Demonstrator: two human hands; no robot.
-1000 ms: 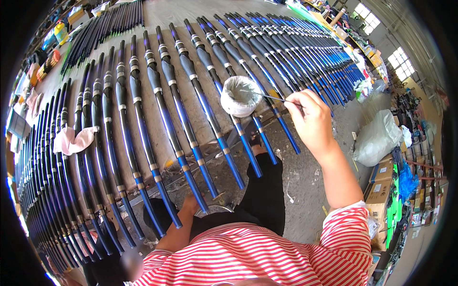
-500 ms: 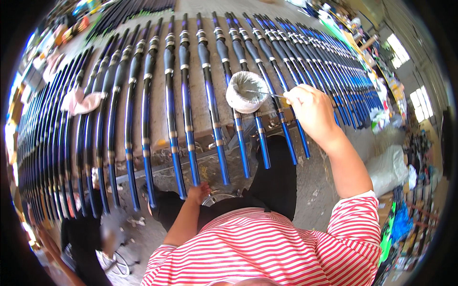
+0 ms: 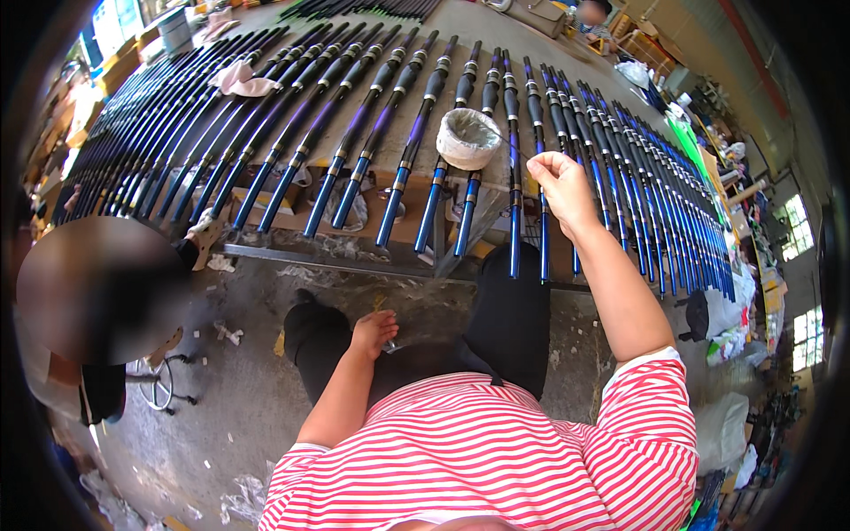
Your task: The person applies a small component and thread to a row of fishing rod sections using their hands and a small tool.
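Note:
My right hand (image 3: 564, 190) is closed in a pinch on a thin stick (image 3: 516, 147), just right of a white cup. The stick slants toward the cup's right rim; its far tip is hard to make out. The cup (image 3: 467, 152), lined with crumpled clear film, sits on the row of fishing rods (image 3: 413, 143). These have black grips and shiny blue-purple lower parts, with their blue ends jutting past the table's near edge. My left hand (image 3: 375, 334) hovers by my lap, fingers loosely stretched, with nothing seen in it.
A pink cloth (image 3: 243, 80) lies over rods at the left. Another person (image 3: 106, 292) sits close by on that side, above a wheeled stool (image 3: 158, 386). A grey bucket (image 3: 175, 32) and a bag (image 3: 531, 14) stand toward the back. Plastic scraps litter the floor.
The view has swung, so the rods slant differently and the person at the left shows more. The stick, which reached inside the cup before, now points at its right rim.

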